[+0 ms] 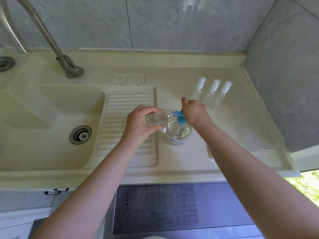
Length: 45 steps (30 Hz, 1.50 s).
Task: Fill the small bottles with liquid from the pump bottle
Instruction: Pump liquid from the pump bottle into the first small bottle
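A cream counter [198, 163] with a moulded sink basin and a ribbed washboard [127, 121] carries the clear pump bottle [178, 133], standing just right of the ribs. Three small capped bottles [213, 94] lie side by side farther back, near the wall corner.

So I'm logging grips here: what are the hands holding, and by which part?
Left hand grips a small clear bottle by its body, tilted toward the blue spout. Right hand presses on the pump bottle's blue pump head.
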Each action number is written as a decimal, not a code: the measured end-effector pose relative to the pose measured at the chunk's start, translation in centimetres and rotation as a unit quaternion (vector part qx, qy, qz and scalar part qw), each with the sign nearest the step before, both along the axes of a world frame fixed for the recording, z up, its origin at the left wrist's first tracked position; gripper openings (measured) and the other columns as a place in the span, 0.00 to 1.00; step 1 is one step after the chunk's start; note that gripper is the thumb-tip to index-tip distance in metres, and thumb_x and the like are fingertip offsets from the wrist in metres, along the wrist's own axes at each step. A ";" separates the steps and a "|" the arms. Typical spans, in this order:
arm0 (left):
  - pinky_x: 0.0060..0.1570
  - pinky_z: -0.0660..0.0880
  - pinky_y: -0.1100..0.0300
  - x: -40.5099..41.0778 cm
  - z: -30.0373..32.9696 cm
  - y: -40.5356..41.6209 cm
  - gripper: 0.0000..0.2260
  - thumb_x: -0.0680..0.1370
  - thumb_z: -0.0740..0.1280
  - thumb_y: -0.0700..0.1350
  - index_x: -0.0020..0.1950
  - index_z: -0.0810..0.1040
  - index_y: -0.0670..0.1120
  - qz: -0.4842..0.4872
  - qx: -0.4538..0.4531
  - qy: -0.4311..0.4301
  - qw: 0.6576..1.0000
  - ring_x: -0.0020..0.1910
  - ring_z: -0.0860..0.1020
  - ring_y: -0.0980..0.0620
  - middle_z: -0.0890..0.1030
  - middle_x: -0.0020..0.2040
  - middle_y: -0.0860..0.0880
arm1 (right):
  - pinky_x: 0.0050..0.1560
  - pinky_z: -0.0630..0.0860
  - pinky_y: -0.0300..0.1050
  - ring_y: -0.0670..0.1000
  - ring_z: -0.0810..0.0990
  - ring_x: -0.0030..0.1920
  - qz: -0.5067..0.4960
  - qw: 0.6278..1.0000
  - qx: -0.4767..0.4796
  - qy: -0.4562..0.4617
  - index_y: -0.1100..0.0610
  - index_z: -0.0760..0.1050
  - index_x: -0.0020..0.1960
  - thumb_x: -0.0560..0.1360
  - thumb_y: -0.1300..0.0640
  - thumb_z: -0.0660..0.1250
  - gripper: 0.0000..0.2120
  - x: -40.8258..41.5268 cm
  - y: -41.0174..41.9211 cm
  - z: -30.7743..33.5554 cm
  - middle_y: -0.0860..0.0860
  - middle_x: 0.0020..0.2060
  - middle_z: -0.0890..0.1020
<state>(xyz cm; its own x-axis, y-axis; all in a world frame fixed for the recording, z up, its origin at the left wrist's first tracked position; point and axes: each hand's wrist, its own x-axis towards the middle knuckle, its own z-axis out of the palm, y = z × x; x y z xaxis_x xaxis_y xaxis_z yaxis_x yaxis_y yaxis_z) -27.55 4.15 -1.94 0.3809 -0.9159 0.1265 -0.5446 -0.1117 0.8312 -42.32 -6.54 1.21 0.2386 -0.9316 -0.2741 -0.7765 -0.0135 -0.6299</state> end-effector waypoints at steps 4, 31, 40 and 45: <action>0.50 0.65 0.78 0.1 -0.2 0.0 0.23 0.61 0.81 0.37 0.54 0.84 0.52 -0.001 0.004 -0.009 1.000 0.46 0.74 0.71 0.77 0.46 0.57 | 0.40 0.68 0.47 0.60 0.70 0.41 -0.034 0.999 0.008 0.017 0.64 0.67 0.59 0.77 0.67 0.58 0.11 0.3 -0.1 -0.4 0.61 0.53 0.78; 0.51 0.64 0.80 -0.1 0.4 0.3 0.23 0.62 0.80 0.37 0.53 0.83 0.54 0.002 0.004 -0.020 1.000 0.47 0.73 0.72 0.77 0.48 0.56 | 0.37 0.67 0.45 0.58 0.71 0.39 0.037 0.998 0.024 0.041 0.60 0.66 0.38 0.81 0.52 0.53 0.16 0.1 -0.7 0.3 0.56 0.36 0.73; 0.50 0.64 0.79 -0.1 -0.1 0.3 0.23 0.62 0.80 0.37 0.54 0.83 0.53 0.002 0.010 -0.025 1.000 0.46 0.74 0.70 0.77 0.47 0.56 | 0.44 0.67 0.46 0.58 0.71 0.42 0.025 0.999 0.023 0.031 0.58 0.65 0.37 0.83 0.48 0.52 0.19 0.1 -0.6 0.1 0.55 0.35 0.71; 0.49 0.63 0.80 -0.1 0.0 0.4 0.23 0.62 0.80 0.37 0.54 0.83 0.53 -0.001 0.004 -0.020 1.000 0.46 0.73 0.73 0.77 0.46 0.57 | 0.38 0.67 0.46 0.57 0.72 0.38 0.016 0.999 0.034 0.039 0.59 0.68 0.37 0.81 0.48 0.52 0.20 0.1 -0.5 0.8 0.54 0.35 0.72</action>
<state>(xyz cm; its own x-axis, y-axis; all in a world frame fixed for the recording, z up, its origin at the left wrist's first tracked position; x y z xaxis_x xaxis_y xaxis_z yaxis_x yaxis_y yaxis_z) -27.61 4.50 -1.91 0.3738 -0.9176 0.1353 -0.5782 -0.1165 0.8075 -42.22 -7.04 2.05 0.2428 -0.9024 -0.3560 -0.8228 0.0028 -0.5684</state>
